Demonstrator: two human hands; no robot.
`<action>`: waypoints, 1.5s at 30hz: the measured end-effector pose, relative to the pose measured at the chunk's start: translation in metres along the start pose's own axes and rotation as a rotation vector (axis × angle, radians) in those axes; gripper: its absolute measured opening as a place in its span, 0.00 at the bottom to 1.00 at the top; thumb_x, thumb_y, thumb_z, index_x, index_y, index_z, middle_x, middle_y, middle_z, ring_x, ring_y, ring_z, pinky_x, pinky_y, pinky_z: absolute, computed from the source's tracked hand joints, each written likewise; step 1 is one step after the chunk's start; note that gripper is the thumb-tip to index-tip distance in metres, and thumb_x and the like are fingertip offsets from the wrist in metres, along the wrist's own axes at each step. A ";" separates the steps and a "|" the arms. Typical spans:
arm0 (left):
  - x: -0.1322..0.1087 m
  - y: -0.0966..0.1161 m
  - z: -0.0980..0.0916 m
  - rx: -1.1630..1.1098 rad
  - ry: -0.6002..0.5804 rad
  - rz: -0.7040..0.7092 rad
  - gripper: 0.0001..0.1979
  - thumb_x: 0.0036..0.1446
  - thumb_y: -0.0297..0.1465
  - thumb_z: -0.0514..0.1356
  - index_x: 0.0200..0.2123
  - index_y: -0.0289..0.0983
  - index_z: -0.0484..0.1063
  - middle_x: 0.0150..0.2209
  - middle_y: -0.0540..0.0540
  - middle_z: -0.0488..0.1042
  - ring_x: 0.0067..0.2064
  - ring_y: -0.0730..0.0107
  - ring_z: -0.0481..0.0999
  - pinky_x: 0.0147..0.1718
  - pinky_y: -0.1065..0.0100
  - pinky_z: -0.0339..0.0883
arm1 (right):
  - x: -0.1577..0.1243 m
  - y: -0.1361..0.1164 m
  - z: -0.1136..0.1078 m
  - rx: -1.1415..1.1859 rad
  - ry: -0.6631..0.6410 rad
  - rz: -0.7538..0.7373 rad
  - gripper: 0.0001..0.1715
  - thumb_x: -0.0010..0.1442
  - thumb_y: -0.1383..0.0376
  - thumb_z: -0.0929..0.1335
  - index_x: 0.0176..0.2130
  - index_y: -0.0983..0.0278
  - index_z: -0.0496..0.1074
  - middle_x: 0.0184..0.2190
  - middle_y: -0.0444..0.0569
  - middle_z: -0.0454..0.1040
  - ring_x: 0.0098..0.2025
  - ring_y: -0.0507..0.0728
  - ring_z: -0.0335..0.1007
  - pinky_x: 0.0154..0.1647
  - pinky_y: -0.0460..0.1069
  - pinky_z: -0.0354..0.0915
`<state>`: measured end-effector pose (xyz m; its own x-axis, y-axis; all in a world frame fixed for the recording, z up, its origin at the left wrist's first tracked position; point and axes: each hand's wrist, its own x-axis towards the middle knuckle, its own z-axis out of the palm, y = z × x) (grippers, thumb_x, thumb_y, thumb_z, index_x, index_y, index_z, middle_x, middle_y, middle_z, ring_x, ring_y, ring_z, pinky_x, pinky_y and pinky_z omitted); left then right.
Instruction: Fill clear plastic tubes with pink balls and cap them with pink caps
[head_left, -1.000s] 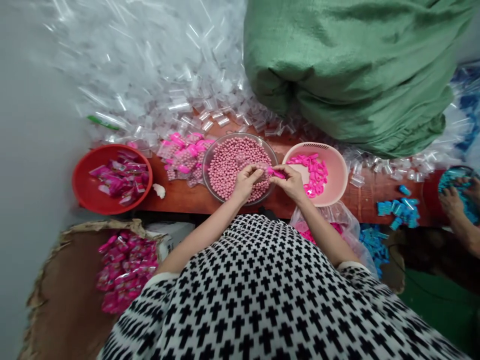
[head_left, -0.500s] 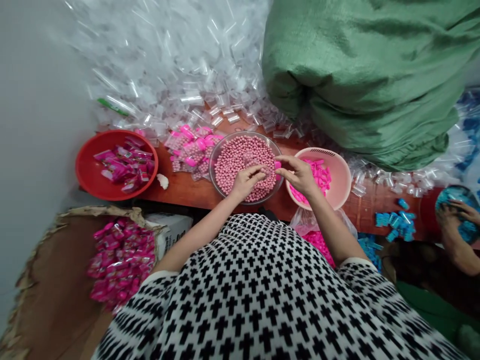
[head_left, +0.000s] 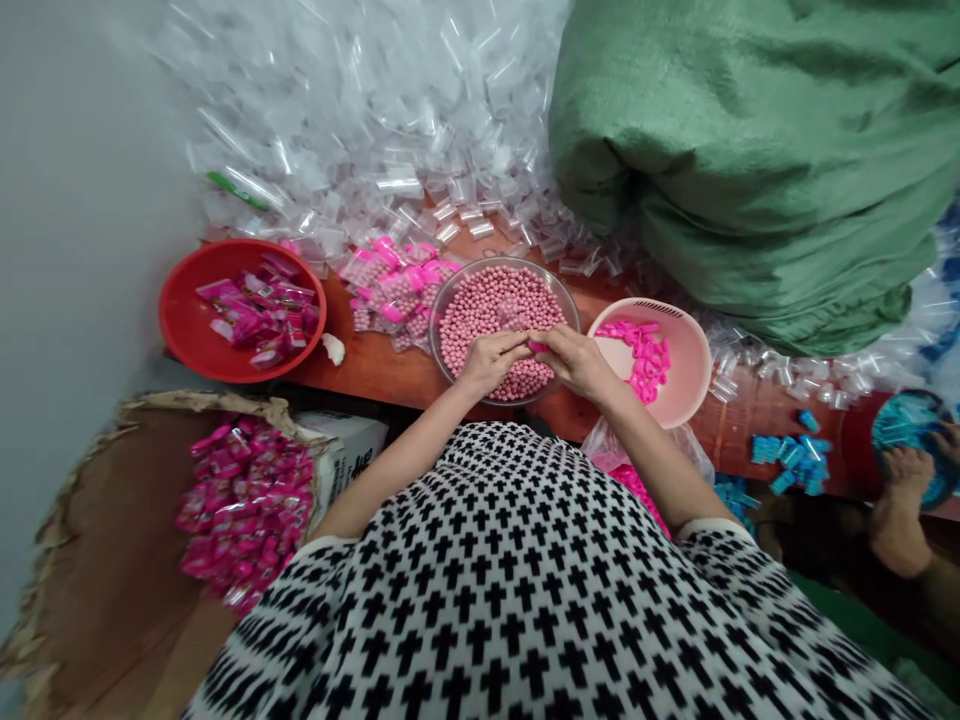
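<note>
Over a round bowl (head_left: 574, 312) of pink beads (head_left: 487, 300), my two hands meet fingertip to fingertip. My left hand (head_left: 486, 364) is closed in a pinch on a small clear container, mostly hidden by the fingers. Pinched in my right hand (head_left: 577, 360) is a bright pink cap (head_left: 537, 346), pressed against the container's end. A pale pink basket (head_left: 688, 365) holding more pink caps (head_left: 651, 362) stands right of the bowl. To its left lies a pile of bead-filled containers with pink caps (head_left: 397, 288).
A red basin (head_left: 171, 310) holds pink packets (head_left: 259, 312). Below it, a torn cardboard box (head_left: 97, 560) contains more. Clear empty tubes (head_left: 465, 190) heap behind, beside a large green sack (head_left: 720, 190). At right are blue pieces (head_left: 796, 450) and a co-worker's hand (head_left: 907, 475).
My right hand has moved left, bringing the pink cap against the container in my left hand. Before, the hands were slightly apart. The view has shifted a little.
</note>
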<state>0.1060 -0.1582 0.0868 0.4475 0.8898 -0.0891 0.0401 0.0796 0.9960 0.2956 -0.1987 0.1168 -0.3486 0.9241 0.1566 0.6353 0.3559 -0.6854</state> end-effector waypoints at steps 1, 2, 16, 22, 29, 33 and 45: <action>0.000 0.000 -0.001 -0.002 -0.005 0.000 0.08 0.50 0.34 0.67 0.34 0.39 0.82 0.38 0.44 0.81 0.42 0.60 0.79 0.46 0.64 0.68 | 0.001 -0.001 0.001 -0.003 -0.008 0.003 0.17 0.66 0.59 0.63 0.52 0.61 0.71 0.37 0.52 0.73 0.40 0.58 0.70 0.42 0.52 0.68; 0.000 -0.002 -0.002 -0.007 -0.008 -0.001 0.08 0.49 0.35 0.67 0.33 0.39 0.82 0.38 0.44 0.81 0.42 0.60 0.79 0.46 0.64 0.68 | 0.003 -0.003 0.003 0.002 -0.008 0.010 0.17 0.66 0.58 0.63 0.51 0.61 0.71 0.37 0.53 0.74 0.40 0.57 0.70 0.42 0.52 0.68; -0.002 -0.018 0.003 -0.374 0.125 -0.235 0.26 0.42 0.46 0.70 0.42 0.36 0.79 0.39 0.43 0.80 0.41 0.59 0.79 0.43 0.57 0.74 | -0.016 0.005 0.011 1.106 0.232 0.571 0.30 0.47 0.47 0.75 0.45 0.60 0.73 0.38 0.47 0.79 0.38 0.54 0.77 0.47 0.55 0.73; -0.008 -0.023 0.004 0.024 -0.004 0.019 0.16 0.52 0.43 0.65 0.39 0.40 0.81 0.43 0.44 0.79 0.49 0.59 0.75 0.55 0.57 0.66 | -0.011 0.004 0.020 1.249 0.128 0.693 0.28 0.45 0.46 0.75 0.39 0.63 0.74 0.40 0.48 0.77 0.42 0.55 0.74 0.40 0.51 0.75; -0.012 -0.032 0.005 0.111 0.025 0.076 0.15 0.56 0.42 0.62 0.40 0.39 0.80 0.46 0.42 0.76 0.52 0.60 0.74 0.55 0.57 0.67 | -0.001 -0.008 0.044 1.497 0.133 0.830 0.18 0.46 0.55 0.74 0.31 0.64 0.71 0.26 0.43 0.74 0.32 0.52 0.72 0.37 0.52 0.75; -0.008 -0.031 0.003 0.113 0.049 0.124 0.15 0.58 0.41 0.61 0.40 0.38 0.80 0.44 0.42 0.77 0.49 0.61 0.75 0.54 0.59 0.68 | 0.010 -0.013 0.058 1.500 0.300 0.793 0.15 0.46 0.58 0.74 0.27 0.63 0.68 0.25 0.40 0.70 0.28 0.50 0.68 0.31 0.47 0.74; 0.010 -0.034 -0.036 0.164 0.218 0.028 0.16 0.58 0.41 0.60 0.43 0.37 0.78 0.45 0.43 0.79 0.48 0.62 0.77 0.52 0.61 0.68 | 0.046 0.026 0.041 1.198 0.047 0.850 0.26 0.51 0.44 0.71 0.39 0.61 0.71 0.34 0.46 0.76 0.33 0.53 0.73 0.27 0.47 0.72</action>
<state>0.0775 -0.1358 0.0517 0.2485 0.9677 -0.0416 0.1821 -0.0044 0.9833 0.2679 -0.1522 0.0772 -0.1333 0.8036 -0.5800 -0.3132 -0.5894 -0.7446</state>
